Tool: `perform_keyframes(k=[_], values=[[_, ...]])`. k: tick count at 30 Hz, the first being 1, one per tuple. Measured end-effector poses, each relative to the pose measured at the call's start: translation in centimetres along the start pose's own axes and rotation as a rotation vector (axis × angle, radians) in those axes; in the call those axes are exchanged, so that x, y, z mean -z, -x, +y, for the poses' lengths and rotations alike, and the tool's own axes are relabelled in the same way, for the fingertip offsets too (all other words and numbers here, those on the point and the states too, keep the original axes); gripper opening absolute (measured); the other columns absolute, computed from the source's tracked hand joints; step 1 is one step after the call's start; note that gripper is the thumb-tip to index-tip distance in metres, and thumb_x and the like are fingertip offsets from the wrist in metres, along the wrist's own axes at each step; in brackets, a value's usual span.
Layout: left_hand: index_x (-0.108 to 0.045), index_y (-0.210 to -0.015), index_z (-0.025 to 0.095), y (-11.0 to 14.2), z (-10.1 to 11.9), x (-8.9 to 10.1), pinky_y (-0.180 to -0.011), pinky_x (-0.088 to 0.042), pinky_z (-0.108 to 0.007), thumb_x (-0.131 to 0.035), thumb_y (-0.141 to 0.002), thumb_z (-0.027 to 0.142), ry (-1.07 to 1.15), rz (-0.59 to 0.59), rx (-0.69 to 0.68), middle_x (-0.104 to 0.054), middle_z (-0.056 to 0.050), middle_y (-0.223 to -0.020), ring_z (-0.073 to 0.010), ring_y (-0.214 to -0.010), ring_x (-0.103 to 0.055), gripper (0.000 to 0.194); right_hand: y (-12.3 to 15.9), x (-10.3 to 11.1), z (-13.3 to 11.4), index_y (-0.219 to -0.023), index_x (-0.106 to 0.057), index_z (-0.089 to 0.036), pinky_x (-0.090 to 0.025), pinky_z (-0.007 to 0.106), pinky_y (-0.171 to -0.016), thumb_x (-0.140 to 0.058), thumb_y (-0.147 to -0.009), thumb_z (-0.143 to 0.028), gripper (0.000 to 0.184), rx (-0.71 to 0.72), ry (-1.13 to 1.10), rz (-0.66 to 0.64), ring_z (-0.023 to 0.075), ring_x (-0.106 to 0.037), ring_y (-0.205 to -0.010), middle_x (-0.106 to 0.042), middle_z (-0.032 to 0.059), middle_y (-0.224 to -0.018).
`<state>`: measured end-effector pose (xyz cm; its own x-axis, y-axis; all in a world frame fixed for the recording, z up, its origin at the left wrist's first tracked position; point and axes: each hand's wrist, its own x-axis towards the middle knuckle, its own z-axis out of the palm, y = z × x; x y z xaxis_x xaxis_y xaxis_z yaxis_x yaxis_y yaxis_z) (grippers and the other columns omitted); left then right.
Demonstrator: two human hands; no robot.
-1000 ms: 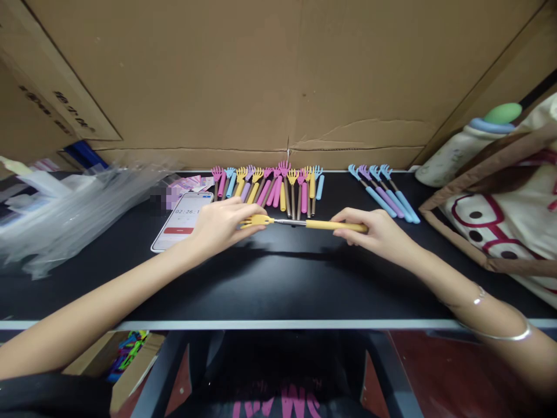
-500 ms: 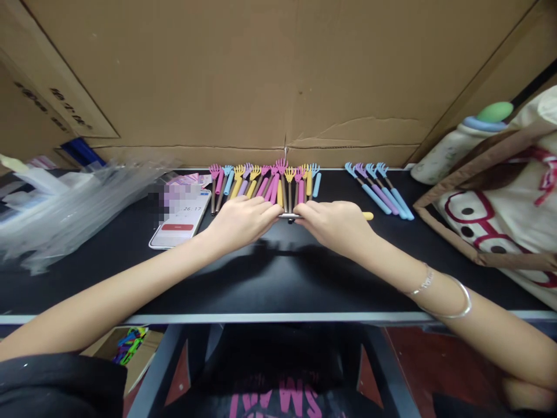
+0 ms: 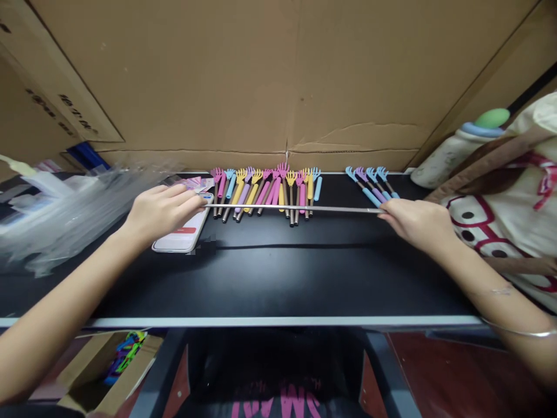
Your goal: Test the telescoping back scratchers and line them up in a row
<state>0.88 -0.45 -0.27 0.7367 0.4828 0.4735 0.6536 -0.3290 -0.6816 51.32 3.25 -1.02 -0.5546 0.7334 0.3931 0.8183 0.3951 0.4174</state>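
Between my two hands a telescopic back scratcher stretches level above the table, its thin metal rod (image 3: pixel 287 207) drawn out long. My left hand (image 3: pixel 163 212) is closed round one end, over the phone; my right hand (image 3: pixel 420 223) grips the other end. Both ends of this back scratcher are hidden in my fingers. Behind the rod lies a row of several back scratchers (image 3: pixel 290 177) with pink, yellow, blue and purple claw heads, and loose coloured handle sleeves (image 3: pixel 318 188) among them. Farther right, several back scratchers with blue and purple grips (image 3: pixel 368 188) lie slanted, partly covered by my right hand.
A phone (image 3: pixel 174 241) lies under my left hand. Clear plastic bags (image 3: pixel 82 209) cover the table's left side. A bottle (image 3: pixel 452 152) and a cloth bag (image 3: pixel 478 215) stand at right. Cardboard (image 3: pixel 261 75) walls the back. Below left is an open box (image 3: pixel 126 377) with colourful items.
My hands have moved from close together at the middle to wide apart, left and right. The metal rod between them has been pulled out much longer. The yellow end seen beyond my right hand is now hidden.
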Motion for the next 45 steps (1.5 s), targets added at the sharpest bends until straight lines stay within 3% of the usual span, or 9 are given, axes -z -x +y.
perform_keyframes(k=[15,20,23,30,35,38,40,45], values=[[-0.059,-0.088,0.026,3.1,-1.7,-1.1,-0.058,-0.032,-0.030,-0.040,-0.101,0.032,0.376,-0.085,0.151,-0.064,0.001,-0.075,-0.0178,-0.073,-0.049,0.023,0.7,-0.6,2.5,-0.087,-0.065,-0.020,-0.033,0.029,-0.062,-0.037,-0.100,-0.047,0.041,0.048,-0.103,-0.062,0.0184,-0.062,-0.076,-0.071,0.0131,-0.085],[-0.063,-0.093,0.024,3.0,-1.5,-2.0,-0.062,-0.037,-0.027,-0.041,-0.101,0.033,0.295,-0.046,0.098,-0.067,0.001,-0.078,-0.0162,-0.079,-0.056,0.025,0.9,-1.0,2.6,-0.089,-0.066,-0.019,-0.032,0.027,-0.058,-0.042,-0.099,-0.048,0.038,0.064,-0.124,-0.049,0.0168,-0.063,-0.074,-0.073,0.0117,-0.087],[-0.065,-0.093,0.023,0.9,0.0,-2.1,-0.060,-0.037,-0.026,-0.041,-0.101,0.032,0.256,0.003,0.029,-0.065,0.000,-0.072,-0.0156,-0.073,-0.058,0.026,-0.4,-1.0,0.1,-0.086,-0.065,-0.019,-0.028,0.027,-0.055,-0.039,-0.100,-0.045,0.040,0.116,-0.113,0.003,0.0163,-0.062,-0.068,-0.072,0.0090,-0.080],[-0.060,-0.083,0.019,-7.1,7.6,0.5,-0.052,-0.031,-0.026,-0.036,-0.102,0.031,0.455,0.012,-0.031,-0.064,-0.001,-0.070,-0.0139,-0.064,-0.058,0.033,-4.9,2.0,-11.0,-0.087,-0.062,-0.018,-0.018,0.027,-0.049,-0.034,-0.102,-0.037,0.036,0.299,-0.165,0.038,0.0126,-0.058,-0.055,-0.066,0.0023,-0.069],[-0.058,-0.086,0.017,-9.1,9.9,2.2,-0.053,-0.031,-0.026,-0.039,-0.102,0.030,0.517,-0.029,0.019,-0.063,-0.002,-0.070,-0.0149,-0.067,-0.058,0.028,-5.4,3.6,-13.4,-0.092,-0.061,-0.017,-0.014,0.027,-0.047,-0.034,-0.103,-0.035,0.034,0.252,-0.181,0.073,0.0122,-0.057,-0.053,-0.066,0.0028,-0.069],[-0.058,-0.084,0.018,-8.9,9.2,2.3,-0.052,-0.030,-0.026,-0.039,-0.102,0.029,0.482,-0.003,-0.017,-0.062,-0.001,-0.069,-0.0146,-0.065,-0.057,0.028,-5.1,3.6,-12.4,-0.087,-0.061,-0.018,-0.015,0.027,-0.047,-0.034,-0.103,-0.036,0.037,0.276,-0.176,0.106,0.0122,-0.057,-0.054,-0.064,0.0023,-0.066],[-0.058,-0.082,0.019,-7.9,7.8,1.7,-0.051,-0.029,-0.027,-0.039,-0.101,0.028,0.422,0.023,-0.017,-0.062,-0.001,-0.068,-0.0152,-0.065,-0.057,0.028,-4.5,3.1,-10.5,-0.082,-0.061,-0.019,-0.016,0.027,-0.048,-0.033,-0.102,-0.037,0.040,0.249,-0.141,0.126,0.0126,-0.056,-0.055,-0.064,0.0026,-0.064],[-0.059,-0.081,0.021,-1.8,2.5,-0.8,-0.053,-0.031,-0.030,-0.041,-0.100,0.031,0.275,-0.026,0.047,-0.063,-0.003,-0.070,-0.0190,-0.070,-0.059,0.028,-1.3,0.0,-1.8,-0.075,-0.060,-0.021,-0.020,0.028,-0.050,-0.026,-0.100,-0.053,0.053,0.076,-0.099,0.119,0.0168,-0.053,-0.057,-0.064,0.0055,-0.066]])
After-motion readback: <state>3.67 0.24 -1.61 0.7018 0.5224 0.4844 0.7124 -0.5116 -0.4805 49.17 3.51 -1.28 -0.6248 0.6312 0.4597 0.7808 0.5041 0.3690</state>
